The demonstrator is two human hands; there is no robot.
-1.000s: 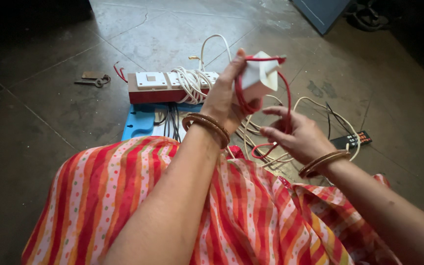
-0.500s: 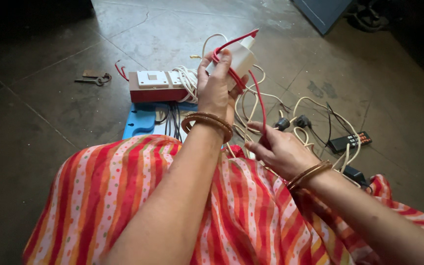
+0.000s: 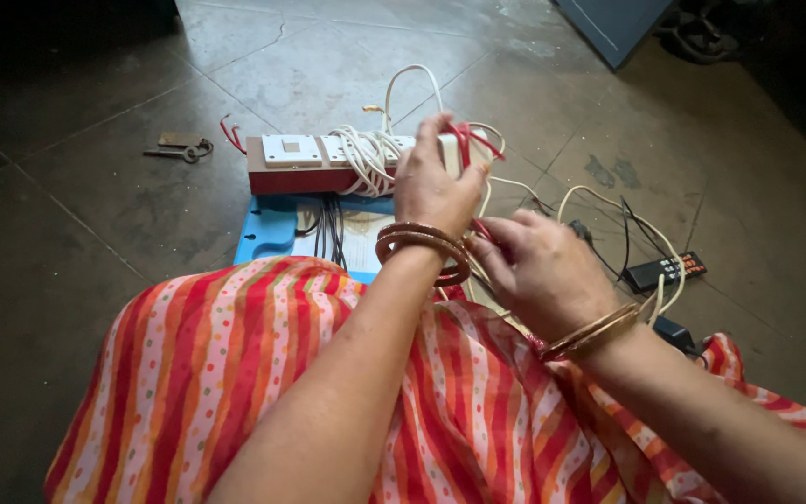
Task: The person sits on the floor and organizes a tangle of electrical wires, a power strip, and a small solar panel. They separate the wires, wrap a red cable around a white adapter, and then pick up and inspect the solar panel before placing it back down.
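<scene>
My left hand (image 3: 433, 182) grips a small white box (image 3: 456, 149) with a red wire (image 3: 468, 140) looped around it, held over the floor in front of my lap. My right hand (image 3: 538, 266) sits just below and to the right, fingers curled on the red wire where it runs down from the box. Behind my left hand lies a red and white switch board (image 3: 300, 163) with a bundle of white cable (image 3: 366, 154) piled on it. Both wrists carry bangles.
The board rests on a blue tray (image 3: 268, 233) with black wires. White cables (image 3: 599, 201) sprawl on the stone floor to the right, near a black remote-like device (image 3: 669, 271). A metal key piece (image 3: 179, 147) lies far left. My striped red cloth (image 3: 263, 373) covers my lap.
My left hand has lowered the white box from a raised position down toward the board. My right hand has moved up and closer to my left wrist, and the red wire has less slack.
</scene>
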